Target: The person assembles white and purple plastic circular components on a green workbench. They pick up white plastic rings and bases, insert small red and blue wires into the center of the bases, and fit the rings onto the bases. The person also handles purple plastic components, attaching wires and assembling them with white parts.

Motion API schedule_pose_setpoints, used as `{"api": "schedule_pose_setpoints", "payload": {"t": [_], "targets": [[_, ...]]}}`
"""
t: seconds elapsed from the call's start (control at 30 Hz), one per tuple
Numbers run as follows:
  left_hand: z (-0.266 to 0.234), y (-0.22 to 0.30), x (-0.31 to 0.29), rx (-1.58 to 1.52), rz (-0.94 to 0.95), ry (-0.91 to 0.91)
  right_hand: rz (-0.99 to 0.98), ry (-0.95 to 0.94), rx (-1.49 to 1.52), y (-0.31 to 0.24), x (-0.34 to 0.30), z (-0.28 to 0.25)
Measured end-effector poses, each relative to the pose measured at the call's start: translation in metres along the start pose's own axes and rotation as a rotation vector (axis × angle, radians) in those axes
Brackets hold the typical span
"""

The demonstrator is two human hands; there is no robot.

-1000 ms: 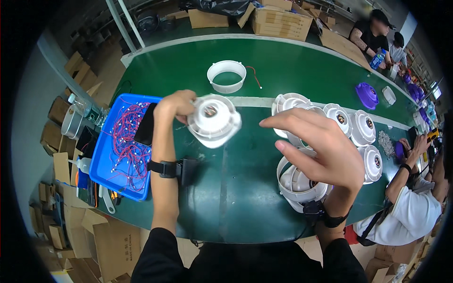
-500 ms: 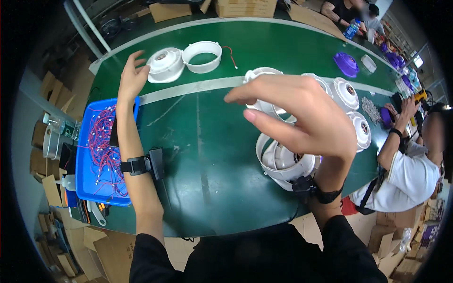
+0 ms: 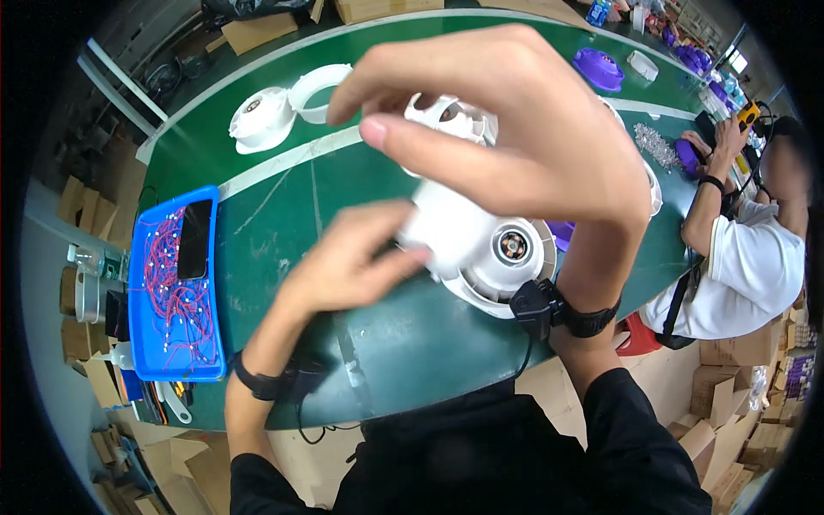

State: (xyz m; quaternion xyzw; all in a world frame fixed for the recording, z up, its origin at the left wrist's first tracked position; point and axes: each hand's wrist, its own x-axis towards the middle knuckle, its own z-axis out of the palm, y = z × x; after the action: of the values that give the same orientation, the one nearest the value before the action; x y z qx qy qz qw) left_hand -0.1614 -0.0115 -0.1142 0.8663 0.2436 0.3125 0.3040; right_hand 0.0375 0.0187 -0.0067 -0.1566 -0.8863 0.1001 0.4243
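Note:
My left hand [image 3: 348, 262], smeared by motion, is at the left edge of a smooth white housing part [image 3: 451, 227]. Its thumb and fingers are apart around that edge; whether they grip it is unclear. Just right, a round white housing [image 3: 506, 276] with a copper-and-black centre rests near the table's front edge. Above these, my right hand [image 3: 532, 120] hovers close to the camera, thumb and curled forefinger apart and nothing visible between them. It hides part of the white housings [image 3: 446, 116] behind it. A strapped black device sits on each wrist.
A blue tray [image 3: 137, 339] at left holds red wires and a black phone [image 3: 196, 240]. A white housing [image 3: 262, 120] and white ring [image 3: 313, 90] stand at far left. Farther right are a purple housing [image 3: 598, 69], small metal pieces [image 3: 655, 146] and a co-worker [image 3: 730, 257].
My left hand has left the far-left housing and come right and nearer, to the middle housing part. My right hand has shifted slightly up and left in view. The view itself has moved.

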Motion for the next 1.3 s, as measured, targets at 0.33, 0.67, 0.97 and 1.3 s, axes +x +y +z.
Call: {"api": "schedule_pose_setpoints", "payload": {"t": [0.33,0.67,0.97,1.3], "targets": [[-0.037,-0.083,-0.079,-1.100,-0.436,0.881,0.054,-0.002,0.355,-0.008,0.017,0.093],[-0.058,-0.114,-0.096,-1.087,-0.324,0.881,0.705,0.357,0.648,0.041,0.037,0.195],[-0.093,-0.118,-0.072,-0.720,-0.308,0.904,0.530,0.220,0.464,0.097,0.048,0.206],[-0.058,-0.157,-0.064,-0.420,-0.431,1.044,0.499,0.624,0.713,0.142,-0.013,0.242]]}}
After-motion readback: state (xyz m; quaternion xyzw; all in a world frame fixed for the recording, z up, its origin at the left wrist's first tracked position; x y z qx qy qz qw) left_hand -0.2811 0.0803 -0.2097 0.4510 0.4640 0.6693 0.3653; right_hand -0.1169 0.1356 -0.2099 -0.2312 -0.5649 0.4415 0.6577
